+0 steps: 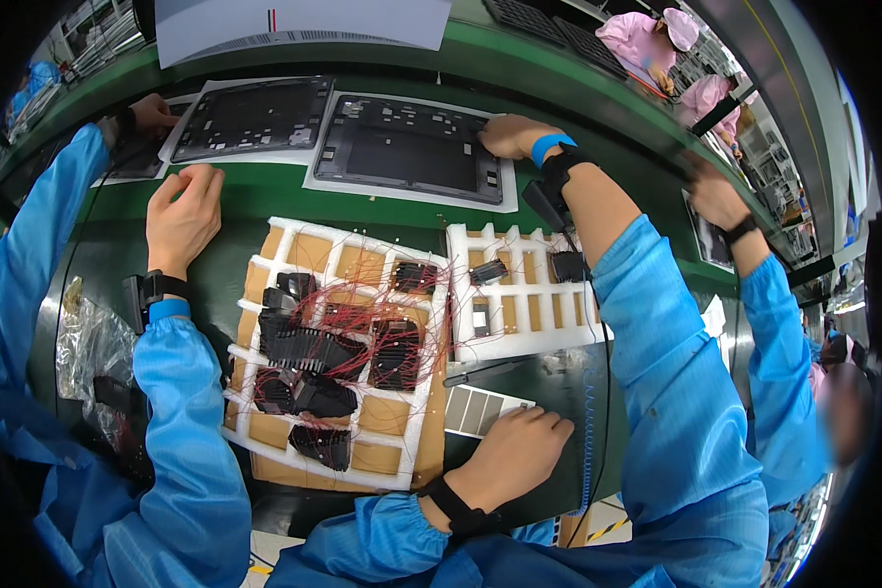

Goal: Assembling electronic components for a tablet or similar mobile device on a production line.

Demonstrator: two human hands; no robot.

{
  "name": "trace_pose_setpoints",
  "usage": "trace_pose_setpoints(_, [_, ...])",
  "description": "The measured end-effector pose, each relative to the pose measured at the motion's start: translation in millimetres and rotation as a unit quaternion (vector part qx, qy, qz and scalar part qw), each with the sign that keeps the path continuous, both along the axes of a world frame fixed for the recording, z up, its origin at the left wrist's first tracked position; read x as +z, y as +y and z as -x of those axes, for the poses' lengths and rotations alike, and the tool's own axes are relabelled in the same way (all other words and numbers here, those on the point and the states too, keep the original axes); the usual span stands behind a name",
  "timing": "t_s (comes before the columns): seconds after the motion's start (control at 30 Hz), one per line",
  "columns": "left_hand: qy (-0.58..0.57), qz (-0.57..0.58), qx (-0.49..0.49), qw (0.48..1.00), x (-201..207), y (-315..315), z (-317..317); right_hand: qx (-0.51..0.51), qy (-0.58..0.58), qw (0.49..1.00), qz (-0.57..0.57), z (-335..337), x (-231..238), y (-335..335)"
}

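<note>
My left hand (183,218) hovers over the green mat just below a dark flat tablet-like housing (250,118). Its fingers are curled in toward the thumb; whatever they hold, if anything, is hidden. My right hand (519,137) is at the upper right edge of a second dark housing (407,147), fingertips pressed together against it. Anything between those fingers is too small to make out. Both housings lie on white sheets and carry small pale pieces. Below my hands, a white foam tray (397,480) holds black parts (309,343) with tangled thin red wires.
A smaller foam tray (559,343) stands right of the large one. Another person's hand (510,456) rests beside a card with grey strips (475,410). Other workers' hands (152,113) (720,201) flank me. Clear plastic wrap (88,343) lies left; a coiled blue cord (588,431) hangs right.
</note>
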State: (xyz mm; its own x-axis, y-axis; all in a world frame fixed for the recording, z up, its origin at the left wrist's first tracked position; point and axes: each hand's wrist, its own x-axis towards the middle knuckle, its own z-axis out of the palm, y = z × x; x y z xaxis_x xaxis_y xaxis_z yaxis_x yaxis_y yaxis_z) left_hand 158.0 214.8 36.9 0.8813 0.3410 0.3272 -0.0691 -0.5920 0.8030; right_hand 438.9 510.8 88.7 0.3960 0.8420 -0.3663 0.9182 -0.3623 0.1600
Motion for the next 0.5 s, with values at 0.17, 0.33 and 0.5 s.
trace_pose_setpoints(0.17, [0.001, 0.008, 0.003, 1.000, 1, 1, 1, -0.097, 0.184, 0.978, -0.031, -19, -4, 8])
trace_pose_setpoints(0.33, [0.002, 0.012, -0.005, 1.000, -5, 2, -4, -0.126, 0.278, 0.941, -0.148, -31, -1, -2])
trace_pose_setpoints(0.5, [0.006, 0.013, -0.002, 1.000, -1, 5, -2, -0.112, 0.330, 0.920, -0.179, -33, -5, 0])
